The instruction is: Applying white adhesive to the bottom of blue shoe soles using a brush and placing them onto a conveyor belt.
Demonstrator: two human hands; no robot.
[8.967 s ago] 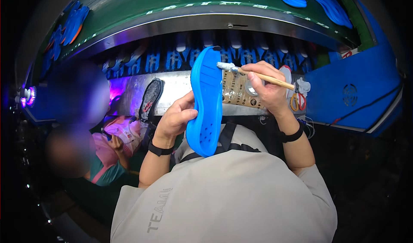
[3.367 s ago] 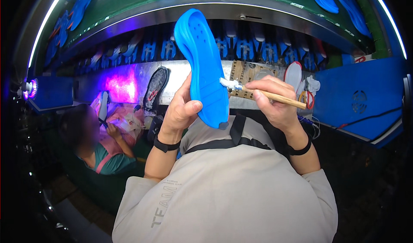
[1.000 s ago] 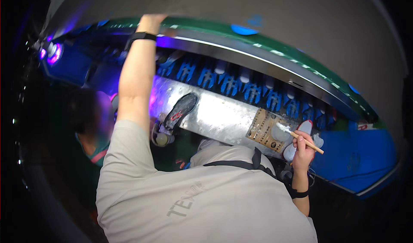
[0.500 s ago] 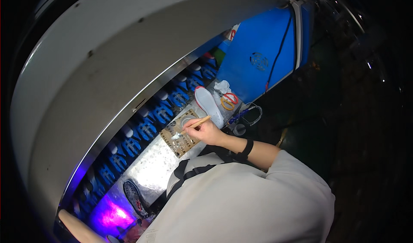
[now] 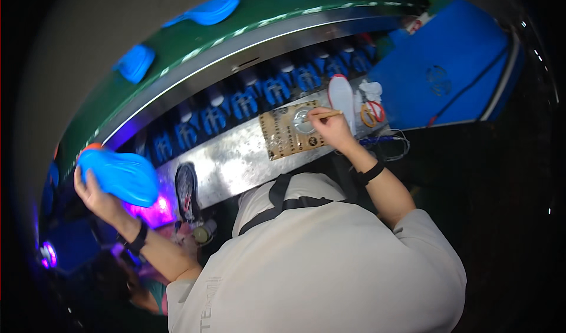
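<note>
Green along the top, the belt (image 5: 259,9) bows across the far side, well beyond both hands. Below it the metal counter (image 5: 227,168) slants from lower left to upper right, with a blue cabinet (image 5: 407,91) at its right end.

The blue sole (image 5: 121,177) is at the far left, off the counter and up near the belt's edge. Its long axis runs from upper left to lower right, somewhat foreshortened; an orange patch shows at its upper end, though whether that belongs to it I cannot tell. A brown sheet (image 5: 274,141) lies on the counter, well apart to the sole's right.

The left hand (image 5: 97,194) is closed on the sole's near left edge, so the sole extends up and rightward from it, toward the right hand (image 5: 335,129). That one is well apart, by the sheet, its fingers pinching the brush (image 5: 326,115). The brush points left, away from the palm, its tip over the dish (image 5: 300,128); contact there is too small to tell.
</note>
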